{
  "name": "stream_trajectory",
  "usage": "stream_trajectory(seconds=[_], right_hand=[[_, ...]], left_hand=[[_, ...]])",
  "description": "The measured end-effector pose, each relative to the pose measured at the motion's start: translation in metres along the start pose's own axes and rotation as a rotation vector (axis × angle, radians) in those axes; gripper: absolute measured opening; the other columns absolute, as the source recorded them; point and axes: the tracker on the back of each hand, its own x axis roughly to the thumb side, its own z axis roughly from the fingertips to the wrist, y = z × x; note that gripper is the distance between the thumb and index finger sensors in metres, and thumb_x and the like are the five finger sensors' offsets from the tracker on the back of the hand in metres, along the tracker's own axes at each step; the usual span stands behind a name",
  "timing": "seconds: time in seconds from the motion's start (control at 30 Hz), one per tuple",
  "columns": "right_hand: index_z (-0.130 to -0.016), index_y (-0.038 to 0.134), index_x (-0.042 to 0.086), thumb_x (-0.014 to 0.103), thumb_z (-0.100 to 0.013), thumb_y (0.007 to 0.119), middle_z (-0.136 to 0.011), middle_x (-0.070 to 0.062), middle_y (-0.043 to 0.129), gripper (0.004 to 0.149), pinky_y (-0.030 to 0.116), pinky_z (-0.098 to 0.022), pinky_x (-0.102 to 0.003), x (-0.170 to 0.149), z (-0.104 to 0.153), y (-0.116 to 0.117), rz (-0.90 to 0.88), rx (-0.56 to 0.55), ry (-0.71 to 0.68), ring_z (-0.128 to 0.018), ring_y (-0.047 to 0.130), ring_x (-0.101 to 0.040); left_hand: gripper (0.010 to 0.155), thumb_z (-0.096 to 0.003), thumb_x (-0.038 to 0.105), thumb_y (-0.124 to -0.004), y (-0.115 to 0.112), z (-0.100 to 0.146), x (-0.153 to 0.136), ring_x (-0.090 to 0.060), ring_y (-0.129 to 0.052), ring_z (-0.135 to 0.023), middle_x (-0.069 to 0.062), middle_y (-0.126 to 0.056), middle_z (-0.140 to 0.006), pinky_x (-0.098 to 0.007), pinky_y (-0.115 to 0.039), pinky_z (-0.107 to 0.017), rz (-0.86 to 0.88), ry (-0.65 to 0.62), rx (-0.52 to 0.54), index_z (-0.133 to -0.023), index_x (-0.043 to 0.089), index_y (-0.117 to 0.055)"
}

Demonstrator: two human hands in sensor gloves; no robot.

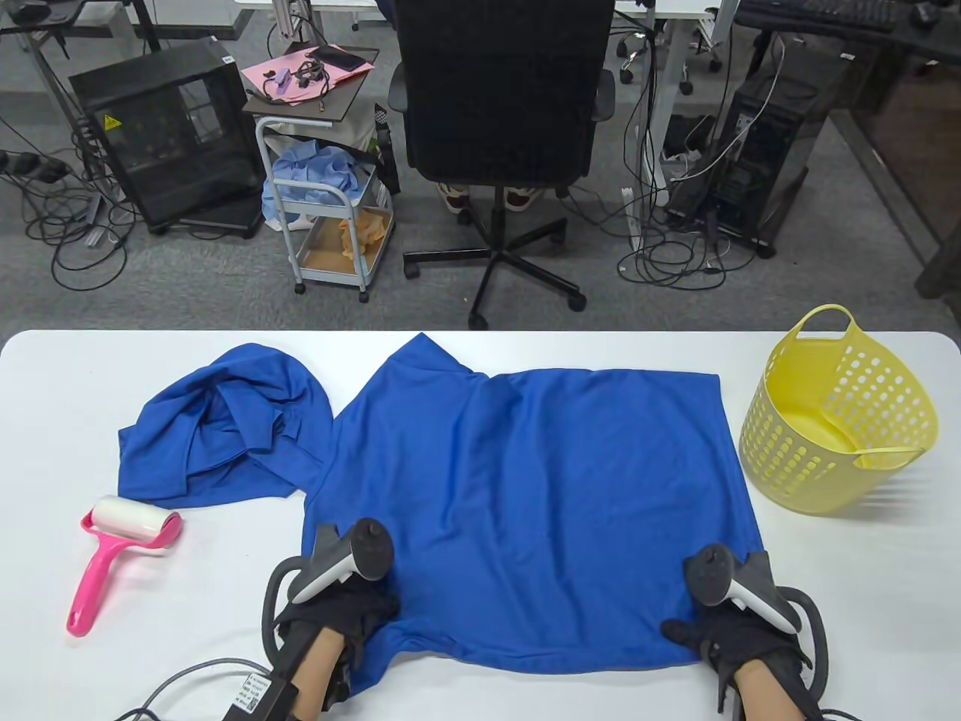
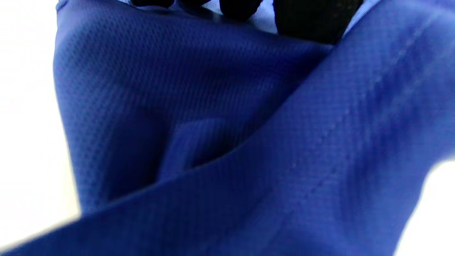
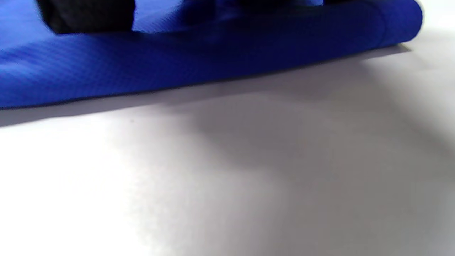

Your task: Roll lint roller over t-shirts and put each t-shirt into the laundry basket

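The spread blue t-shirt (image 1: 525, 496) lies flat mid-surface; it looks light, limp and slightly slick, best taken at hem corners. The left hand (image 1: 338, 612) and right hand (image 1: 724, 627) each pinch a near corner. A crumpled second t-shirt (image 1: 225, 432), pink lint roller (image 1: 124, 548) and yellow laundry basket (image 1: 841, 420) flank it.

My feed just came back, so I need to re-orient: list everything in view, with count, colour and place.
spread t-shirt: 1, blue, flat at table centre
crumpled t-shirt: 1, blue, far left
lint roller: 1, pink handle, white roll, left edge
laundry basket: 1, yellow, right, tilted
table: 1, white
office chair: 1, black, behind table
cart: 1, white, on floor
left hand: black glove, grips the shirt's near-left corner
right hand: black glove, grips the near-right hem
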Motion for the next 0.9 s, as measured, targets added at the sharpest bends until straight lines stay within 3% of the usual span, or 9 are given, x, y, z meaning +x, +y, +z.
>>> stream_trajectory(seconds=[0.43, 0.5, 0.6, 0.7, 0.77, 0.9], right_hand=[[-0.106, 0.010, 0.035, 0.063, -0.044, 0.063, -0.116, -0.006, -0.001, 0.086, 0.025, -0.073, -0.065, -0.003, -0.001, 0.005, -0.051, 0.051, 0.039, -0.105, 0.007, -0.036], [-0.106, 0.009, 0.035, 0.063, -0.044, 0.062, -0.115, -0.006, -0.001, 0.086, 0.025, -0.073, -0.064, -0.003, 0.000, 0.006, -0.047, 0.049, 0.036, -0.105, 0.007, -0.036], [-0.106, 0.009, 0.035, 0.063, -0.044, 0.062, -0.115, -0.006, -0.002, 0.086, 0.024, -0.073, -0.064, -0.003, -0.001, 0.006, -0.057, 0.051, 0.036, -0.105, 0.006, -0.036], [-0.106, 0.009, 0.035, 0.063, -0.044, 0.062, -0.115, -0.006, -0.002, 0.086, 0.023, -0.073, -0.064, -0.003, -0.001, 0.006, -0.062, 0.052, 0.036, -0.105, 0.006, -0.036], [-0.106, 0.009, 0.034, 0.063, -0.045, 0.062, -0.115, -0.006, -0.002, 0.086, 0.023, -0.073, -0.065, -0.004, -0.001, 0.006, -0.062, 0.053, 0.034, -0.105, 0.006, -0.036], [-0.106, 0.009, 0.034, 0.063, -0.045, 0.062, -0.115, -0.006, -0.003, 0.086, 0.022, -0.072, -0.065, -0.004, -0.001, 0.007, -0.065, 0.055, 0.034, -0.104, 0.005, -0.036]], left_hand=[[0.080, -0.0527, 0.055, -0.073, -0.003, 0.006, -0.018, -0.037, -0.038, -0.113, -0.005, -0.030, -0.120, -0.061, -0.052, -0.076, -0.026, -0.008, -0.009, -0.115, 0.027, -0.032], [0.078, -0.0537, 0.051, -0.074, 0.005, 0.010, -0.031, -0.039, -0.044, -0.112, -0.007, -0.034, -0.119, -0.061, -0.052, -0.076, 0.010, 0.007, 0.068, -0.115, 0.025, -0.032], [0.076, -0.0535, 0.047, -0.075, 0.028, 0.021, -0.069, -0.039, -0.046, -0.111, -0.009, -0.037, -0.119, -0.060, -0.050, -0.076, 0.054, 0.099, 0.263, -0.114, 0.024, -0.035], [0.080, -0.0528, 0.045, -0.077, 0.049, 0.038, -0.127, -0.039, -0.044, -0.111, -0.009, -0.034, -0.118, -0.060, -0.048, -0.076, 0.119, 0.322, 0.461, -0.113, 0.022, -0.031], [0.084, -0.0526, 0.042, -0.078, 0.054, 0.045, -0.162, -0.039, -0.040, -0.111, -0.010, -0.030, -0.117, -0.059, -0.045, -0.075, 0.175, 0.454, 0.500, -0.113, 0.019, -0.024], [0.095, -0.0530, 0.041, -0.079, 0.046, 0.055, -0.219, -0.043, -0.031, -0.110, -0.017, -0.019, -0.115, -0.059, -0.041, -0.076, 0.254, 0.702, 0.451, -0.109, 0.010, -0.008]])
